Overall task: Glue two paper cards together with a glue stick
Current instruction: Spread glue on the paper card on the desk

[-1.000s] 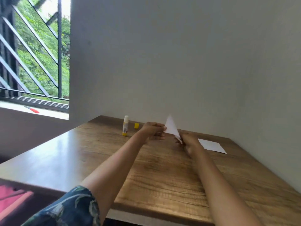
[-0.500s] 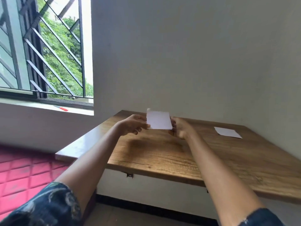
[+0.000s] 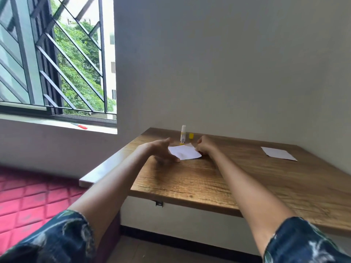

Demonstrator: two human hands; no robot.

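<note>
both arms are reaching forward, nearly straight. the left hand (image 3: 161, 149) is lying with fingers extended and relaxed, while the right hand (image 3: 204, 146) is curling its fingers in a pinch.

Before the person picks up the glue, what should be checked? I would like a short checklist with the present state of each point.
1. White card low over the table, between both hands: ok; whether it lies flat, cannot tell.
2. Left hand at the card's left edge, fingers fairly straight: ok.
3. Right hand curled at the card's right corner; pinching it: cannot tell.
4. Glue stick upright behind the card, cap off: ok.
5. Yellow cap beside the stick: ok.
6. Second card flat, far to the right: ok.
</note>
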